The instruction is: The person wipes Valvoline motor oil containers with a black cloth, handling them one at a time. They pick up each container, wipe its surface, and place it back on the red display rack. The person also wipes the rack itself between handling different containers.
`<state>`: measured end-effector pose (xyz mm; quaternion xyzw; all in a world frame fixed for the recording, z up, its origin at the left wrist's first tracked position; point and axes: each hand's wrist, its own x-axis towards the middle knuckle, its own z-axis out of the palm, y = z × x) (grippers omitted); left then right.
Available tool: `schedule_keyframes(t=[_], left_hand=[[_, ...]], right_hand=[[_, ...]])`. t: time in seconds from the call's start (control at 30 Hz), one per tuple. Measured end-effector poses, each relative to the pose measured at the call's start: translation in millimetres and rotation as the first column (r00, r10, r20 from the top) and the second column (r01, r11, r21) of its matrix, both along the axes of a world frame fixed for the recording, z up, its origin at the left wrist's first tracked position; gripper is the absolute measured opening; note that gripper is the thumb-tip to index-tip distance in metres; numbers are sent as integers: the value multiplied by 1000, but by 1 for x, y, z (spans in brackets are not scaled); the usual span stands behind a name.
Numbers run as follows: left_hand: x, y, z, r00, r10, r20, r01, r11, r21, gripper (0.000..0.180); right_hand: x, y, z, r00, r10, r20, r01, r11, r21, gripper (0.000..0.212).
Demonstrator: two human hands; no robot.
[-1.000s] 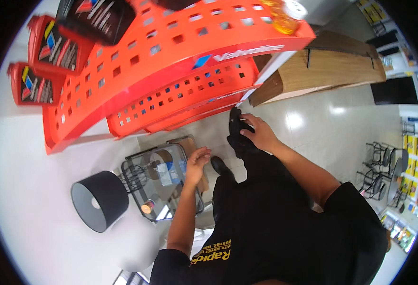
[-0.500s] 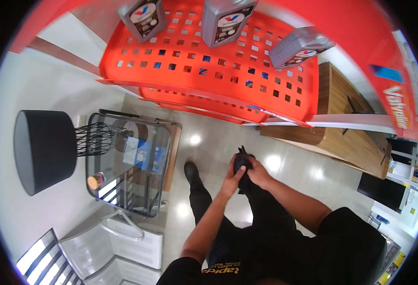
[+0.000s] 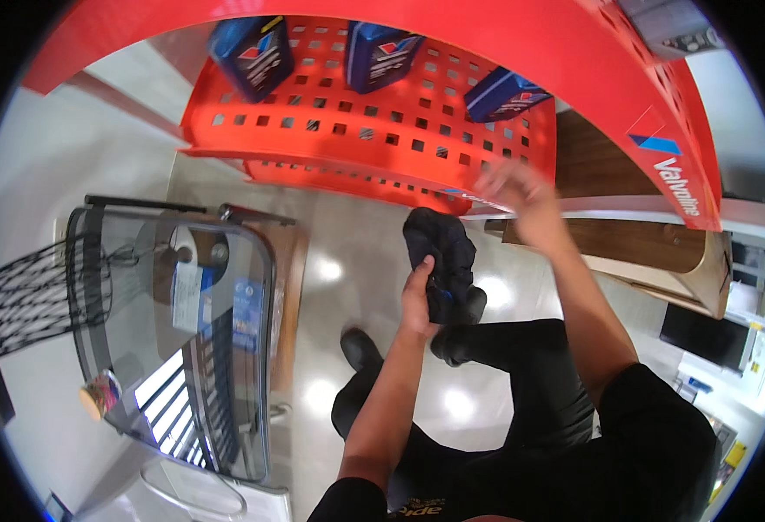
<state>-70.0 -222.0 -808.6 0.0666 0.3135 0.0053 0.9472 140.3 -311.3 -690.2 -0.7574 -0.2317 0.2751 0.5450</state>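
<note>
My left hand (image 3: 415, 300) grips a bunched black cloth (image 3: 441, 257) above the floor, its thumb lying over the folds. To the right and farther forward, my right hand (image 3: 521, 198) is raised at the front edge of a red perforated shelf (image 3: 339, 139). Slight blur softens its fingers, which look apart and hold nothing. Three blue oil bottles stand spaced out on this shelf: a left bottle (image 3: 252, 59), a middle bottle (image 3: 379, 57) and a right bottle (image 3: 506, 94).
A grey bottle (image 3: 669, 26) shows on a higher red tier at upper right. Left of me stands a glass-topped table (image 3: 226, 348) with a black wire lamp base (image 3: 43, 283) and a small jar (image 3: 100, 396). A wooden cabinet (image 3: 643, 248) is right of the rack.
My view has dropped from the shelf of grey bottles to one with blue bottles. My right hand has left the black cloth and moved up to the shelf; the cloth hangs looser in my left.
</note>
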Motion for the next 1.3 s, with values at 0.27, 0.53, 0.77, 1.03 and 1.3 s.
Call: schedule_keyframes(t=[0.27, 0.53, 0.77, 1.03, 1.3], left_hand=[[18, 57, 21, 951, -309, -28, 298, 886, 356, 56], [74, 100, -8, 874, -367, 319, 161, 838, 522, 52], [100, 162, 8, 827, -101, 552, -143, 914, 381, 58], [66, 153, 59, 898, -49, 437, -326, 593, 736, 59], [143, 104, 97, 876, -348, 333, -397, -128, 909, 80]], right_hand=[[106, 14, -12, 745, -663, 76, 604, 718, 346, 73], [167, 11, -45, 849, -513, 124, 446, 823, 352, 80], [147, 20, -29, 872, -446, 203, 401, 887, 228, 78], [56, 14, 16, 765, -392, 511, 384, 915, 127, 86], [-23, 39, 21, 740, -451, 499, 463, 880, 108, 79]])
